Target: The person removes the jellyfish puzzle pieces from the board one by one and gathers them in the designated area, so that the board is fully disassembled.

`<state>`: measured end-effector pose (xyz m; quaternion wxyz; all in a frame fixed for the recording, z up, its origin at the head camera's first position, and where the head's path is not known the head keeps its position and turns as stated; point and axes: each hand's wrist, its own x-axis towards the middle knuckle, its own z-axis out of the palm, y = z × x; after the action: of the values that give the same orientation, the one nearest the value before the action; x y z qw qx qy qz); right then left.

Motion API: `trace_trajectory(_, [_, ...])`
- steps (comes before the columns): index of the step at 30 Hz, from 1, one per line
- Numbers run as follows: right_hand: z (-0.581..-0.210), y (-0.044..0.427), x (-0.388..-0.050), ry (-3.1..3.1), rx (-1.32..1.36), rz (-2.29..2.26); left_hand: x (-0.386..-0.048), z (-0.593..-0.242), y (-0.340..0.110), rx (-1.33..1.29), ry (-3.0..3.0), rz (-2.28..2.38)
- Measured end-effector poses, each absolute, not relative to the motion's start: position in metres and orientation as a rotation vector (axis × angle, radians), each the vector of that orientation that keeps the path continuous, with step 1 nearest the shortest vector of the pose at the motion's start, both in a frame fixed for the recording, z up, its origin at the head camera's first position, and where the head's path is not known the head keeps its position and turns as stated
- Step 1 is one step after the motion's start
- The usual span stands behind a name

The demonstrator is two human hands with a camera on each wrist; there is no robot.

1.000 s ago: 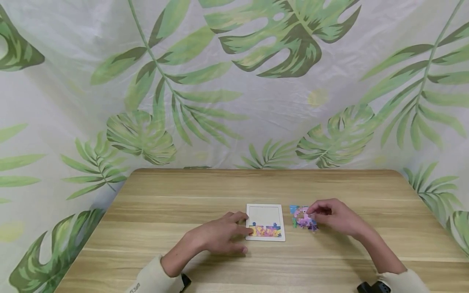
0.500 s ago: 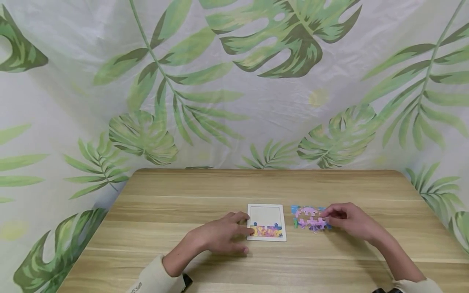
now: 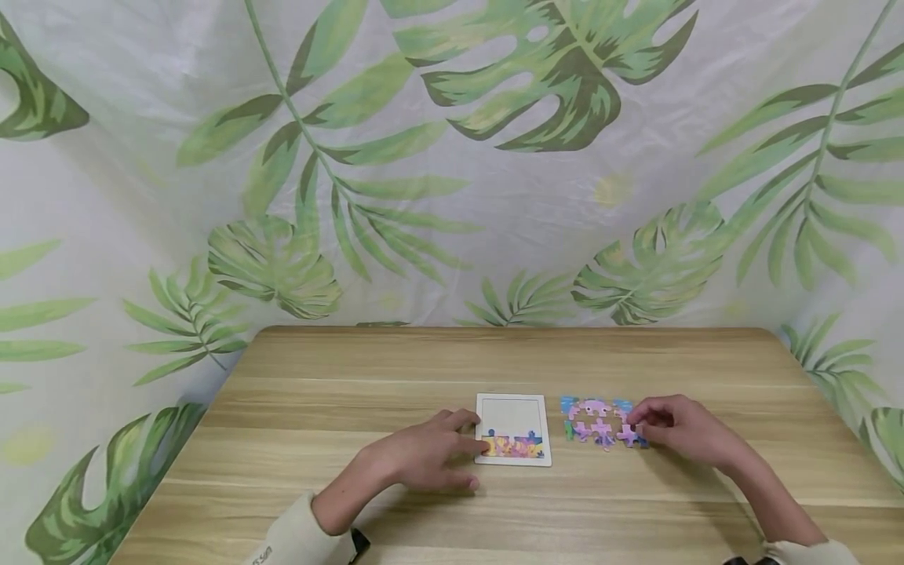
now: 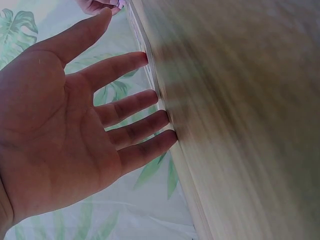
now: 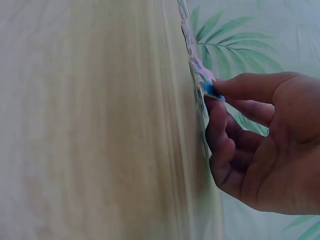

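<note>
A white puzzle tray (image 3: 511,413) lies flat on the table, with a row of yellow, pink and blue jigsaw pieces (image 3: 512,446) along its near side. My left hand (image 3: 424,451) rests at the tray's left edge, fingers spread and nearly straight; the left wrist view shows its palm (image 4: 65,120) holding nothing. To the right of the tray lie several pink, purple and blue jigsaw pieces (image 3: 601,428), grouped loosely with gaps. At their right end, my right hand (image 3: 685,428) pinches a pink and blue jigsaw piece (image 5: 212,89) between thumb and fingers, low against the table.
The wooden table (image 3: 395,361) extends around the tray and pieces, its far edge against a hanging cloth (image 3: 508,196) with green leaf prints. A strip of bare wood separates the tray from the loose pieces.
My right hand has moved right, and the pieces beneath it have come into view. The piece at its fingers has slid rightward, widening a gap in the lower row. My left hand stays put.
</note>
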<state>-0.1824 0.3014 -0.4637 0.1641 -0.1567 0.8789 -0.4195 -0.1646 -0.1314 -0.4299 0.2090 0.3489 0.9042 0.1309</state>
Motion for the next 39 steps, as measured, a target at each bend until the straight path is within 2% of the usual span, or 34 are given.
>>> trace_trajectory(15, [-0.459,0.290,-0.178,2.673,-0.474,-1.013,-0.166,-0.432,-0.133,0.969,2.520,0.367])
trace_trajectory(39, [-0.463,0.289,-0.179,2.711,-0.504,-0.979,-0.165,-0.432,-0.131,1.003,2.525,0.354])
